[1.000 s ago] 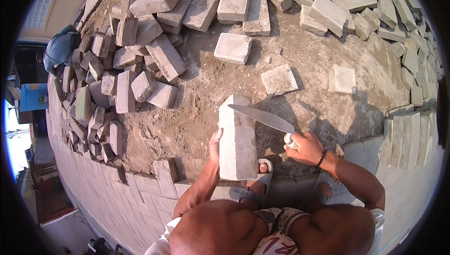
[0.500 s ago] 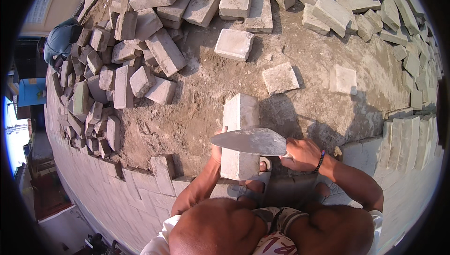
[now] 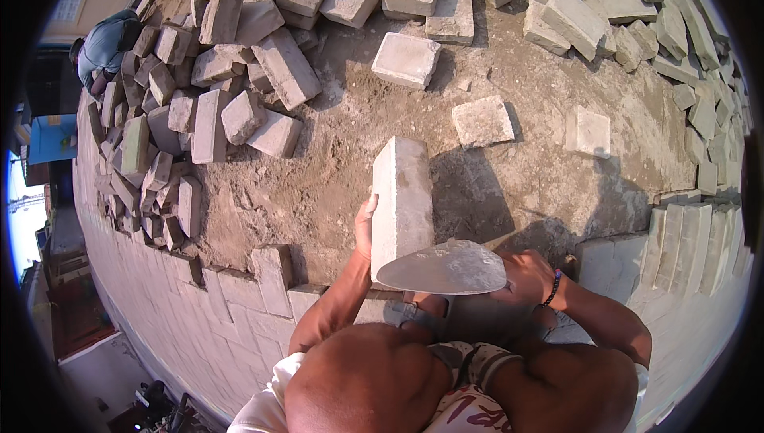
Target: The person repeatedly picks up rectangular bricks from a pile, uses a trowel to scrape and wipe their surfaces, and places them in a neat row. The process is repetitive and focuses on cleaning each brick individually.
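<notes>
The trowel (image 3: 443, 267) has a dull, smeared metal blade; the block (image 3: 404, 200) is matt concrete; the bracelet (image 3: 551, 288) is perhaps plastic.

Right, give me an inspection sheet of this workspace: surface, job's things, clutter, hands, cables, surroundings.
Surface: uneven soil, bordered by laid paving on the near side.
Job's things: grey concrete block, held; trowel, its blade overlapping the block's near end in view, contact unclear.
Clutter: loose blocks heaped at left and along the far side; three stray pieces lie apart on the soil.
Hands: left hand holds the block; right hand holds the trowel.
Cables: nothing seen near the hands.
Surroundings: another person bends beyond the left heap.
</notes>
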Demonstrator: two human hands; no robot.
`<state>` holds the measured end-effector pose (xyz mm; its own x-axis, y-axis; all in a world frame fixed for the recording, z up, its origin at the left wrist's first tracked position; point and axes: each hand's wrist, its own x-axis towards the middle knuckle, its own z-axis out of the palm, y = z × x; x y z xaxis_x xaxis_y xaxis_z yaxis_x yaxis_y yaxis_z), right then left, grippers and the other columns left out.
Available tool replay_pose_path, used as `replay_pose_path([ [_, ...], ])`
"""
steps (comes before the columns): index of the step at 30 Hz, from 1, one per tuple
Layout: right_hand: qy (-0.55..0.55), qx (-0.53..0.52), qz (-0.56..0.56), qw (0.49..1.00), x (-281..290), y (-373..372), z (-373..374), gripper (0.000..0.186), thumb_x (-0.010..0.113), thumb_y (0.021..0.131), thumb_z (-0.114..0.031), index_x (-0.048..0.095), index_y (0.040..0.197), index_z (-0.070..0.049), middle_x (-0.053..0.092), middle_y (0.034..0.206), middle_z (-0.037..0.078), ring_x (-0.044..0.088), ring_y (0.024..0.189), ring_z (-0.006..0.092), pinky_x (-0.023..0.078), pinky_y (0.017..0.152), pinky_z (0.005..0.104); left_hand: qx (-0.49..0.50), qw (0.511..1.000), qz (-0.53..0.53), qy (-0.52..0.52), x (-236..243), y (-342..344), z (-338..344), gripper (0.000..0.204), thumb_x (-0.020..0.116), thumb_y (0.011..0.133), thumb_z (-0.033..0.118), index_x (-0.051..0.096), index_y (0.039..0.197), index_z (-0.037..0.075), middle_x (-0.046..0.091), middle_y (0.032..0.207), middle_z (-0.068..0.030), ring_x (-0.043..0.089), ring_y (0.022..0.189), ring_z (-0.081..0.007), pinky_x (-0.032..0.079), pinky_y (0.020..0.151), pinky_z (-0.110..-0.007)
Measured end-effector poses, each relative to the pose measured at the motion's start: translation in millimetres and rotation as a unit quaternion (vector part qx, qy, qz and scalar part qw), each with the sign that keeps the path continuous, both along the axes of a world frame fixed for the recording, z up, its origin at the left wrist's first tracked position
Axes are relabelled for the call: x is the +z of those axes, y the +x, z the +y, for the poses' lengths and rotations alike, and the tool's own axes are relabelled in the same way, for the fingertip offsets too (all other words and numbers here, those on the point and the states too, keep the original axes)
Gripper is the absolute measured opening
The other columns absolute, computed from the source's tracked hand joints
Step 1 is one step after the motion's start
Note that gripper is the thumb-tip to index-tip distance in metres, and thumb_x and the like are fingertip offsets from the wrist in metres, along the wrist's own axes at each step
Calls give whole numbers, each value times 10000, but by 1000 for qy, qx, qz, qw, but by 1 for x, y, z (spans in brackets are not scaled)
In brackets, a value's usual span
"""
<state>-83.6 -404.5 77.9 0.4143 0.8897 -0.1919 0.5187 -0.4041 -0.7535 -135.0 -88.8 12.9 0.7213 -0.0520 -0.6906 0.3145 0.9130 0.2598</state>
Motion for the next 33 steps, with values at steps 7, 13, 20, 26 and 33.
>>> replay_pose_path([
  [7,-31,-118,2,992,-40,24,13,288,663,786,-217,612,947,17,648,778,226,654,726,413,532,636,487,-21,1000,3,2,13,11,3,592,657,852,447,566,1277,44,676,1110,-142,666,946,-310,556,834,-432],
  [13,-21,-328,136,934,-16,61,37,288,651,860,-206,611,1056,2,661,741,162,651,624,323,512,591,439,-4,1000,0,1,8,4,-1,608,667,845,431,544,1299,44,660,1145,-154,655,970,-313,541,869,-444],
  [20,167,-352,420,819,17,9,66,520,623,941,-204,477,1349,83,600,1003,56,563,920,105,501,768,277,-46,996,-50,56,20,23,-18,677,651,876,494,500,1344,29,616,1245,-160,624,1083,-292,510,947,-428],
  [26,133,-381,305,863,21,11,61,628,680,886,-262,476,1311,153,661,991,128,609,950,142,496,828,313,-131,958,-63,245,24,36,-35,742,549,933,579,471,1370,-15,598,1253,-155,589,1127,-240,464,984,-370],
  [33,107,-388,247,881,40,10,79,593,669,868,-214,487,1342,92,678,767,147,691,710,195,540,694,356,-185,863,-184,433,17,41,-39,872,599,877,593,345,1447,-16,507,1330,-162,508,1203,-241,433,996,-372],
])
